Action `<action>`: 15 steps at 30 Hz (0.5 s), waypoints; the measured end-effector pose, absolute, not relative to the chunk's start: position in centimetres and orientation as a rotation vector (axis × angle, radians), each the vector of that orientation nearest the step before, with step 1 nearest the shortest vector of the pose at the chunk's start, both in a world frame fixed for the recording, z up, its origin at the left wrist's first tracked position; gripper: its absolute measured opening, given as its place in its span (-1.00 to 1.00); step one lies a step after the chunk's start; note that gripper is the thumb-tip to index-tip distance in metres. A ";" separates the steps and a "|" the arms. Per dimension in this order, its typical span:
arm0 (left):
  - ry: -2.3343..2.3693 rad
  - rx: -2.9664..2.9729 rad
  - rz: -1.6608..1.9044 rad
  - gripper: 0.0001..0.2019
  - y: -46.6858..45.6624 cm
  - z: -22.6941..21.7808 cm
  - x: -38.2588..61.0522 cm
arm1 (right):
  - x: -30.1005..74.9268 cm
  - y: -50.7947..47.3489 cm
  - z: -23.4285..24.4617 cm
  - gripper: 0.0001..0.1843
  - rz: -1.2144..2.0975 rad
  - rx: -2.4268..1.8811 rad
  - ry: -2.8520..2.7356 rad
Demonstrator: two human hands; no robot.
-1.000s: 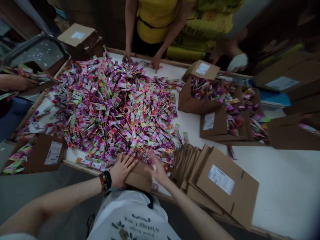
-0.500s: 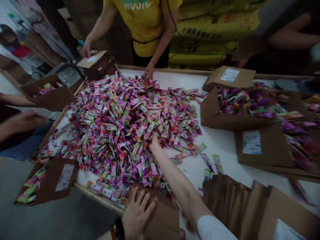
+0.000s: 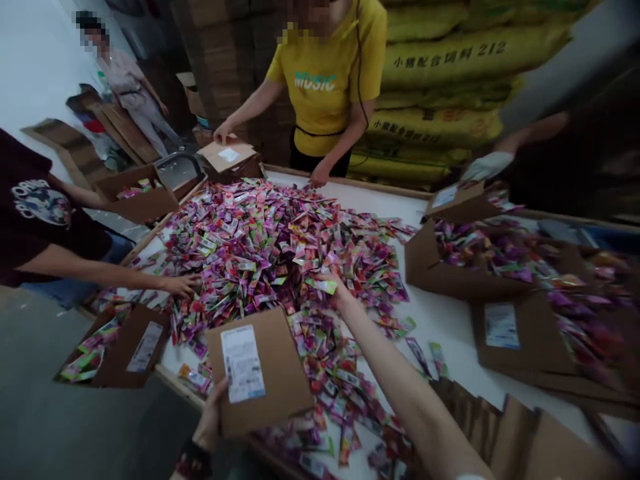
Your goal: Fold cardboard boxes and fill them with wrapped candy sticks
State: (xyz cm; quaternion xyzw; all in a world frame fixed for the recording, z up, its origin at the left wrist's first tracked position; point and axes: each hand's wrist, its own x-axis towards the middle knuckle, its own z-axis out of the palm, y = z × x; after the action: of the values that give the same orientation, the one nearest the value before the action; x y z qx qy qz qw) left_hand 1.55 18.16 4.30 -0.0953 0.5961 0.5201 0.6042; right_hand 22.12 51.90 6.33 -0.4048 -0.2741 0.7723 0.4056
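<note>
The left hand [image 3: 213, 415] is closed on the near left corner of a brown carton [image 3: 280, 373], thumb at the edge of its white label [image 3: 243, 365]. The carton is held tilted above the near side of the sachet pile [image 3: 240, 250], over the front rim of the white bench [image 3: 437, 317]. Its labelled face is turned up toward the wearer; the side edges run away from the body, their far ends leaning left, and the label's long axis follows that line. The face is close to square, so the carton's own long axis is hard to tell, and its opening is hidden. The right hand [image 3: 331, 293] reaches forward into the sachets, right of the carton's far edge, with a green-ended sachet [image 3: 323, 286] by its fingers; I cannot tell whether that grip is wide or narrow. Folded cardboard [image 3: 550, 440] stands at lower right, beside the right forearm.
</note>
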 end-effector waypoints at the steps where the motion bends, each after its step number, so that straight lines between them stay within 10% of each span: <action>1: 1.302 -0.328 1.246 -0.20 18.4 3.9 1.8 | 22.6 50.7 7.4 -0.34 1.943 -1.042 -0.736; 15: 0.859 -0.626 1.208 -0.31 15.1 -1.1 10.3 | 24.5 32.8 15.0 -0.06 1.886 -1.187 -2.133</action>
State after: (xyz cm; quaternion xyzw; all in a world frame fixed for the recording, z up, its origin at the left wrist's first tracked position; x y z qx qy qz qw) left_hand 10.29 15.07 -1.12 -0.2804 0.3844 0.5410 0.6935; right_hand 24.51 32.81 15.05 -0.3848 -0.6912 0.6111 0.0285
